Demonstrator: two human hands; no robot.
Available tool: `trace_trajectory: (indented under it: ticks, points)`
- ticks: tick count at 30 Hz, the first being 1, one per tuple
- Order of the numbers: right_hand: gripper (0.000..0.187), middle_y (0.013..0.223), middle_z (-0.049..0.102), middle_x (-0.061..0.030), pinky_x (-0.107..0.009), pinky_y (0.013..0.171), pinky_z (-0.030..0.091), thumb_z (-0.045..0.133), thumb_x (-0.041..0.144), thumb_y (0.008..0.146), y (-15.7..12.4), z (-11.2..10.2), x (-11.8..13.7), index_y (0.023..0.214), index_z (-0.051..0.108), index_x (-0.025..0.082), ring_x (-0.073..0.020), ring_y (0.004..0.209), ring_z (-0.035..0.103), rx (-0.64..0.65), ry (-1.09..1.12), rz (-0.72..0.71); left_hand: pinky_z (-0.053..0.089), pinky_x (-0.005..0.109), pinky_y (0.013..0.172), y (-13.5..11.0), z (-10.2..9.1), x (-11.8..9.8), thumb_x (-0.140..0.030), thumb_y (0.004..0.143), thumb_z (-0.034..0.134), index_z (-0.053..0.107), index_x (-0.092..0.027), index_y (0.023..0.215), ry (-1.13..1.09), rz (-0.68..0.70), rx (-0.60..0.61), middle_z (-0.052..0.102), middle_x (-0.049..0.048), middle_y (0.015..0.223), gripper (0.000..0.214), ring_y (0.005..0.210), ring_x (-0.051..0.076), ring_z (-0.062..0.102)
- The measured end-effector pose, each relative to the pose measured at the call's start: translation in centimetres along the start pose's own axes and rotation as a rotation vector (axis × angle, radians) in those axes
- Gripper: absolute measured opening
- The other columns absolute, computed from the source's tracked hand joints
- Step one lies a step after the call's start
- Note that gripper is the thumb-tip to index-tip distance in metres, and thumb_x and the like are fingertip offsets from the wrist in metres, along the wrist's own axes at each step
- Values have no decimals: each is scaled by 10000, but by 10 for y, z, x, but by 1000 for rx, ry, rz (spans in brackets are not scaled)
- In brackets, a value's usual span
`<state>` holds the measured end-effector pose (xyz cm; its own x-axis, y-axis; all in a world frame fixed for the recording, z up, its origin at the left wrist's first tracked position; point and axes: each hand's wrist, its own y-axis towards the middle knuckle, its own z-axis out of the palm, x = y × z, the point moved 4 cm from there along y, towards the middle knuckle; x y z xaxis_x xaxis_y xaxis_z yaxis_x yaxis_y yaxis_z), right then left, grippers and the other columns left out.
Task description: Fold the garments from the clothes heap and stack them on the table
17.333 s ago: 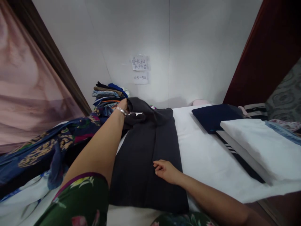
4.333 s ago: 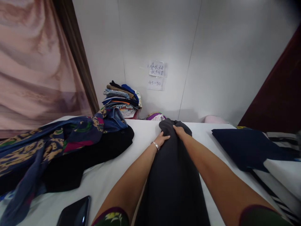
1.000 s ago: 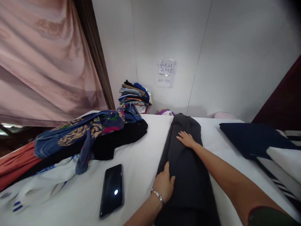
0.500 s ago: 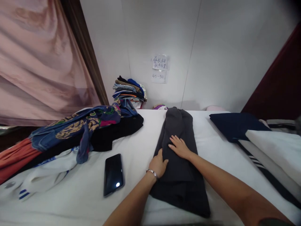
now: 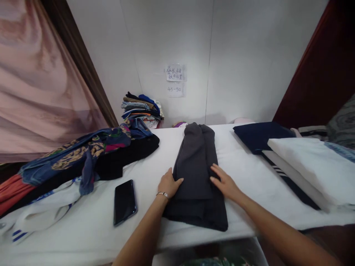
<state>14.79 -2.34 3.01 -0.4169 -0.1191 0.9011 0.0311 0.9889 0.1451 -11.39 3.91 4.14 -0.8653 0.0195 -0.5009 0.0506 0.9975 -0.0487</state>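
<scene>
White table [image 5: 244,173] held our folded grey garment [image 5: 194,162], right of the phone [image 5: 124,201]. We had just drawn back from its middle: left hand [image 5: 169,183] and right hand [image 5: 224,183] lay spread flat, empty, against its sides.

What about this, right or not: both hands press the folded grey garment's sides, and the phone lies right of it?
Not quite. The head view shows the phone left of the folded grey garment; the left hand and right hand do press its sides.
</scene>
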Motion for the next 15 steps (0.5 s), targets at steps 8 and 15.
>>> trace_trajectory:
  ticks: [8,15]
  points:
    - [591,1280,605,-127,-339,792,550,696,328,777,15,-13,-33,1319,489,213,-234,1069,633,-73,600,494,529,323,851,8,18,10,-294,644,781,567,-147,1137,-583,-69,152,706,107,1088,558,977,232,672]
    - [191,813,743,-97,-317,695,572,668,157,741,30,14,-19,926,646,113,-191,705,694,59,783,591,552,344,840,10,5,-3,-250,585,786,584,-134,1093,-682,-53,258,716,104,1060,559,950,236,678]
